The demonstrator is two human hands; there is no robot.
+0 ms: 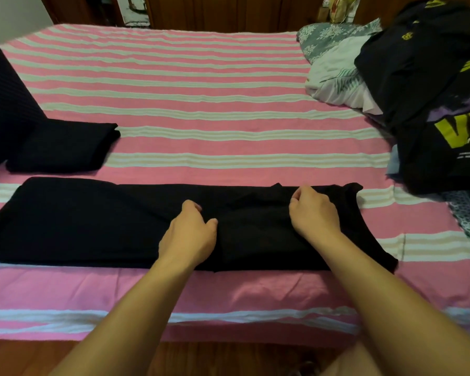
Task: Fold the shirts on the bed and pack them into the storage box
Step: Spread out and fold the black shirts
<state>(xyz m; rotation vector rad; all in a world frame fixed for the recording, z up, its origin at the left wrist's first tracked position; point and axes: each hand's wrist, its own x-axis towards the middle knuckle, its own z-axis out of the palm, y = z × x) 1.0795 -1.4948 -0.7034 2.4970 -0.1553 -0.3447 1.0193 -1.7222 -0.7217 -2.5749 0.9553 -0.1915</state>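
Lying as a long band across the near edge of the bed, the black shirt looks light and limp (likely to sag). Left hand and right hand each pinch its cloth with curled fingers; corners seem the best hold.
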